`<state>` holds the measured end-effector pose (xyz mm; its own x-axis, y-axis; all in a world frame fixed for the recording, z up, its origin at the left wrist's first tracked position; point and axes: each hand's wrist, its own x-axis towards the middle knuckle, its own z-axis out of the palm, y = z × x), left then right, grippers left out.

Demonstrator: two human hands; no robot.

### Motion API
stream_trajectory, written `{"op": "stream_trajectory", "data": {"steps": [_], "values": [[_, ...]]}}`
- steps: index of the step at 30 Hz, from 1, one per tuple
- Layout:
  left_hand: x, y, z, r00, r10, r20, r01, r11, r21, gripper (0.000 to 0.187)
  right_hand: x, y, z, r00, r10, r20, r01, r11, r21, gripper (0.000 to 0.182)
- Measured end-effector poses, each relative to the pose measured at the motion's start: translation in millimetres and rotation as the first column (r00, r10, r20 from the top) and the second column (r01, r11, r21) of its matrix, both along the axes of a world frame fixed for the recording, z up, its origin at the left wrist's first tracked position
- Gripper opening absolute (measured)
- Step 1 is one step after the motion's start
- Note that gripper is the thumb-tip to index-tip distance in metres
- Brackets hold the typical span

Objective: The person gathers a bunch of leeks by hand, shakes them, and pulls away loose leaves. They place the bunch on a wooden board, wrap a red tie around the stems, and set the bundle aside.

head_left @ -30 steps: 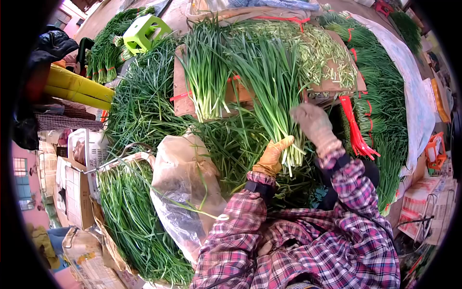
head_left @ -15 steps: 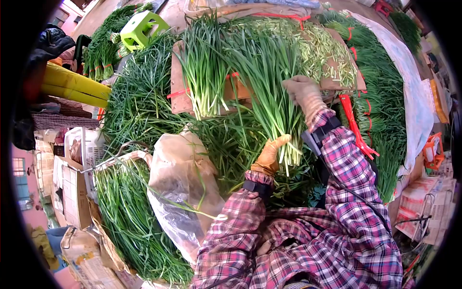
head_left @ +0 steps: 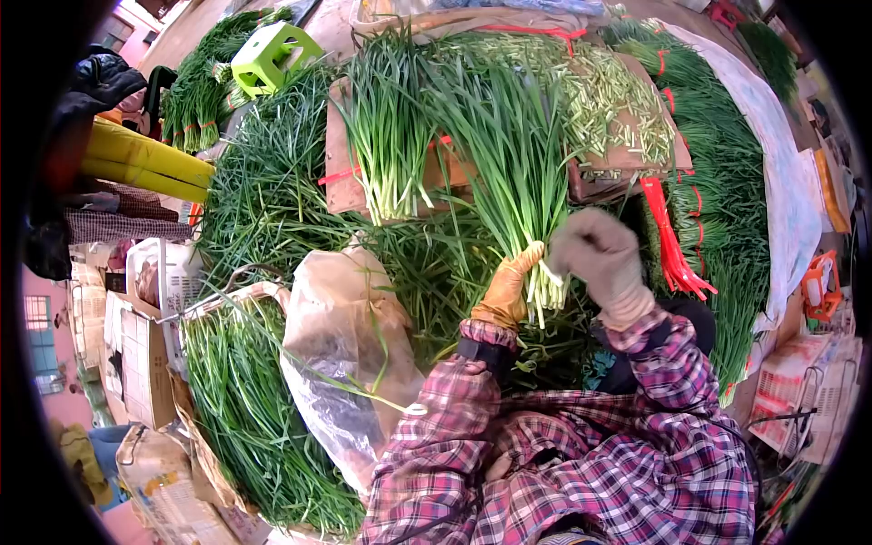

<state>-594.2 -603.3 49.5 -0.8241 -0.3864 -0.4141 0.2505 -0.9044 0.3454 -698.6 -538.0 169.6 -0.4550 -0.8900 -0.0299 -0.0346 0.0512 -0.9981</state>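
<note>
The left hand (head_left: 510, 289) hides part of the chive bunch (head_left: 520, 163) stems it grips, and the right hand (head_left: 599, 259) covers the bunch's right side.

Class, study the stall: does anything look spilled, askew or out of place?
Yes. A green plastic stool lies tipped on the heaped chives, and cut stem pieces are scattered loose over the cardboard. The bunch in both hands looks tidy.

Reach ahead blocked by chive bundle (head_left: 386, 136) on cardboard (head_left: 341, 168). Left side closed by plastic bag (head_left: 341, 345) and basket of chives (head_left: 250, 413). Right side narrowed by red ties (head_left: 668, 241). No bare surface seen between piles.
</note>
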Motion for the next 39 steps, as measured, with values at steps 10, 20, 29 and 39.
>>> {"op": "stream_trajectory", "data": {"steps": [10,20,29,39], "values": [[-1.2,1.1,-29.1,0.994,0.069,-0.087,-0.071,0.997,-0.013,0.033,61.2,-129.9,79.5,0.797,0.26,-0.545,-0.415,0.891,-0.182,0.012],[21.0,-10.3,-19.6,0.994,-0.066,-0.091,0.084,0.975,0.205,0.034,-47.4,-8.2,-79.5,0.91,-0.144,-0.389,0.27,0.918,0.291,0.038],[15.8,-3.8,24.1,0.97,0.123,0.21,0.016,0.828,-0.561,0.04,-5.2,-35.4,-85.2,0.693,-0.093,0.715,0.16,0.987,-0.026,0.073],[3.9,11.1,48.7,0.462,0.341,0.819,0.824,0.176,-0.538,0.098,11.5,-23.2,-114.8,0.634,-0.099,0.767,0.171,0.985,-0.014,0.072]]}}
